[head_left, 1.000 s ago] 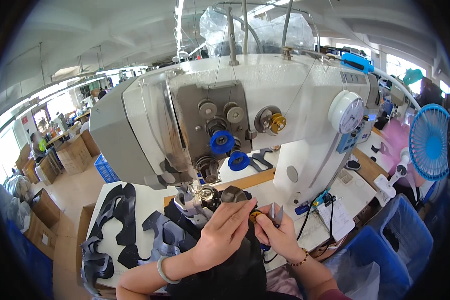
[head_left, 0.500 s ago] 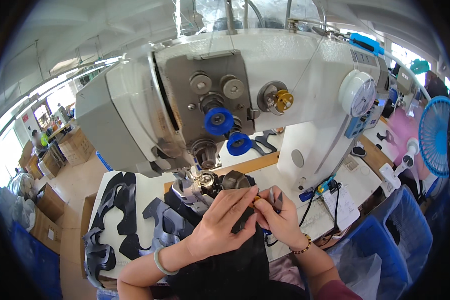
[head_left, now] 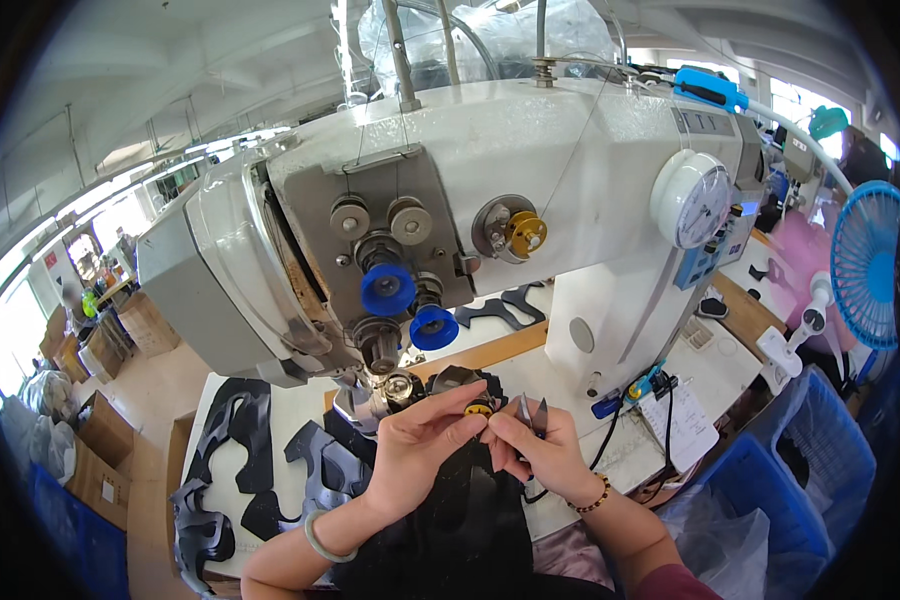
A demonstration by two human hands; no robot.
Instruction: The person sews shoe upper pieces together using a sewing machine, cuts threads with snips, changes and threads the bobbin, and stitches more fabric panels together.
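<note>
Between the thumb and fingers of my left hand (head_left: 422, 448) sits a small gold-yellow bobbin (head_left: 480, 408), partly covered by the fingertips. My right hand (head_left: 550, 452) is closed around thread snips (head_left: 533, 412), whose pointed metal blades stick up past the fingers. Its thumb and forefinger pinch together beside the bobbin; any thread there is too fine to make out. Both hands are in front of the sewing machine's needle area (head_left: 400, 387), above dark fabric (head_left: 440, 520). A similar gold bobbin (head_left: 526, 234) is mounted on the machine head.
The big white sewing machine (head_left: 470, 120) fills the middle. Black and grey cut pieces (head_left: 320, 465) lie on the white table (head_left: 220, 465) at left. At right are a blue fan (head_left: 867, 265), a paper sheet (head_left: 682, 425), cables and blue plastic crates (head_left: 770, 480). Cardboard boxes (head_left: 105, 430) stand far left.
My hands have shifted slightly and turned, so the gold bobbin now shows clearly in the left fingers. The right hand still holds the snips. The view has moved, shifting the machine head leftward.
</note>
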